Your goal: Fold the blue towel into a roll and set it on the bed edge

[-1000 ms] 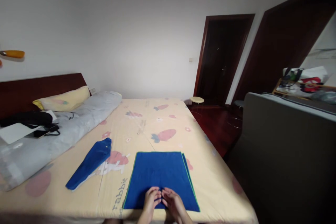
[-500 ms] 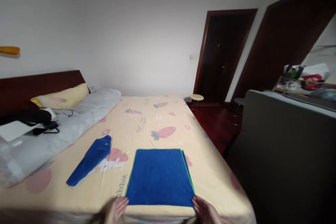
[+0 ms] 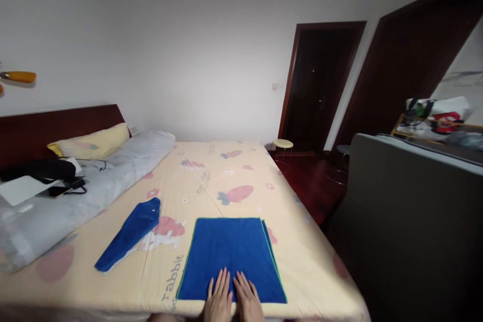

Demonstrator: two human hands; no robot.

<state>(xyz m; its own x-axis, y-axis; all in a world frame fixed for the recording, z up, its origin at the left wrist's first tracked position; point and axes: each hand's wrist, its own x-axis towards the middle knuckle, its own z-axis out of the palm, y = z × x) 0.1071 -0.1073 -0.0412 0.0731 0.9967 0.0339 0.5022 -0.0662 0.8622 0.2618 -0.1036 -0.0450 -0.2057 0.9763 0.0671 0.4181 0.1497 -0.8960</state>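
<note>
A folded blue towel with a thin green edge lies flat on the yellow patterned bed sheet, close to the near edge of the bed. My left hand and my right hand rest side by side, palms down and fingers stretched out, on the towel's near middle. Neither hand grips anything. A second blue cloth, folded into a narrow strip, lies on the sheet to the left of the towel.
A grey rolled duvet and a yellow pillow lie at the left by the dark headboard, with a black bag and papers. A grey upright panel stands to the right. Dark doors and a small stool lie beyond.
My hands went from fingertips together on the towel's middle out to its two near corners, then came back to the middle, now flat with fingers extended. The towel stays in place.
</note>
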